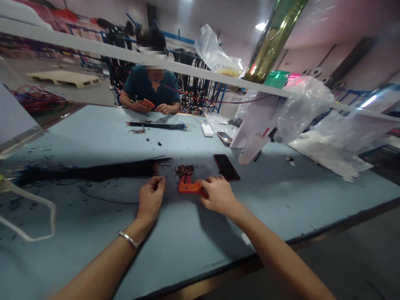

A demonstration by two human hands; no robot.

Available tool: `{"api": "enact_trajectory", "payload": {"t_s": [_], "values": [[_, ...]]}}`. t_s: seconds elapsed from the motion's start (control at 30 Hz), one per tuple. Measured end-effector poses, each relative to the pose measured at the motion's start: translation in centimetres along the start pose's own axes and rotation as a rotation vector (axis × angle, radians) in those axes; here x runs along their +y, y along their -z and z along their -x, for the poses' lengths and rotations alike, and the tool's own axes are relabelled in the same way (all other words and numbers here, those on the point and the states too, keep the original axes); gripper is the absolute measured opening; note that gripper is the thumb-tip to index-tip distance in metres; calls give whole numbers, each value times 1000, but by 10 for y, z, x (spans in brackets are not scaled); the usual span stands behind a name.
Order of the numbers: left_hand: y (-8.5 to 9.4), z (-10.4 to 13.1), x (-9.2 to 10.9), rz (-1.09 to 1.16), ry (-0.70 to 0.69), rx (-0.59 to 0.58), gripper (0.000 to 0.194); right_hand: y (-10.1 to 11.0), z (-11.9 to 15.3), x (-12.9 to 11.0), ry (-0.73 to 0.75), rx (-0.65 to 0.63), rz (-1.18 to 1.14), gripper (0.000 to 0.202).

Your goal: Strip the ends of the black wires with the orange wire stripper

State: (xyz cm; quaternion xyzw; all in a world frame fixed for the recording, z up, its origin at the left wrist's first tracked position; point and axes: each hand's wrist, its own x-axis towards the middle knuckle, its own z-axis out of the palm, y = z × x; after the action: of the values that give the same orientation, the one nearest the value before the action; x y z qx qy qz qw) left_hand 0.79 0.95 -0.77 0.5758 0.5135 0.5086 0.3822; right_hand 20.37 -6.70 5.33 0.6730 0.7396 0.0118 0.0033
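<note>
My left hand (151,196) is closed in a pinch on a thin black wire (109,200), whose length trails left over the table. The wire's tip pokes out just past my fingertips. My right hand (219,194) grips an orange wire stripper (189,187) by its handles, with the jaw end pointing left toward the wire tip. A small gap separates the two. Beyond the stripper lies a pile of short wire scraps (185,169). A thick bundle of black wires (103,170) stretches out to the left, its cut ends near my left hand.
Across the blue-grey table (187,254) sits a person (151,87) holding an orange tool, with another wire bundle (156,125) in front. A dark phone (226,166), a second phone (225,137), a white box (206,130) and a plastic cup (252,149) stand or lie to the right.
</note>
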Motion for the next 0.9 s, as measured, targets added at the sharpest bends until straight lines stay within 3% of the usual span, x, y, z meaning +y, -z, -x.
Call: {"api": "enact_trajectory", "payload": {"t_s": [0.1,0.23,0.4,0.6,0.77,0.9], "values": [[0,0,1,-5,0,12,20,-2,4,4,21,36,-5,46],[0,1,1,-10,9,32,21,-4,12,0,200,53,-70,49],[3,-1,-3,-22,27,99,22,-2,-25,-5,298,58,-6,50],[5,-3,1,-31,14,87,22,16,-72,14,328,-46,70,46],[4,-2,1,-16,12,111,24,31,-74,24,257,-39,155,43],[4,-3,-4,-11,-21,227,24,33,-71,8,383,-16,81,45]]}}
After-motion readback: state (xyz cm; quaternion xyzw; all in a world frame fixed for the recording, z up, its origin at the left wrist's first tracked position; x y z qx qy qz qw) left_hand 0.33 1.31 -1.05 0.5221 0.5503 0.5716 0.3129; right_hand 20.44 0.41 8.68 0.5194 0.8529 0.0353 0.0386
